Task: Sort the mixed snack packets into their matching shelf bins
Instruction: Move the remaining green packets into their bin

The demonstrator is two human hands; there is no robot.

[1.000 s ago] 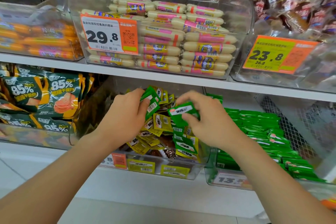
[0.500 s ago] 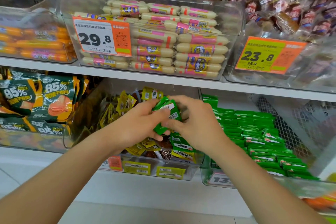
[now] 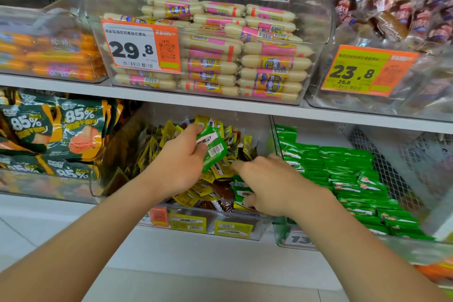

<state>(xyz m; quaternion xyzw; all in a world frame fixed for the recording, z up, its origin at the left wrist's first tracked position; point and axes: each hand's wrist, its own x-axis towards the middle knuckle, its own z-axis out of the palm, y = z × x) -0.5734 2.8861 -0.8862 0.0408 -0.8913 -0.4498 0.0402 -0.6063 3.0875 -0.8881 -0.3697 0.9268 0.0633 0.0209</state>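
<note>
Two shelf levels fill the frame, split by a white shelf board point(image 3: 73, 88) running from mid left to right. On it, centre: a big clear sausage bin point(image 3: 316, 19) stacked with pale sausages point(image 3: 269, 64) in pink and yellow wrap, with a price tag point(image 3: 141, 48) reading 29.8 on its front. Upper left: another clear bin of orange sausages point(image 3: 56, 56). Upper right: a bin of brown-wrapped snacks point(image 3: 397, 14) with an orange tag point(image 3: 362, 71) reading 23.8. Below the board, left side: dark green bags point(image 3: 49, 130) printed 85%. Lower centre: the clear middle bin point(image 3: 245, 230), heaped with yellow packets point(image 3: 171, 132), some brown packets point(image 3: 225, 190) and a few green ones mixed in. Just beside it, lower right: the right bin point(image 3: 274, 135), filled with a tidy green pile point(image 3: 355, 179) of matching packets. Both bare forearms reach up from the bottom edge. Left hand point(image 3: 181, 162) is over the middle bin, thumb and curled fingers gripping green packets point(image 3: 213, 146), barcode side to the camera, above the yellow heap; more than one packet, count unclear. Right hand point(image 3: 272, 186) is low in the middle bin near its right wall, index finger stretched left, other fingers bent over a loose green packet point(image 3: 241, 190); blurred, so cannot tell whether it grips or only touches. Hands are near each other but apart.
</note>
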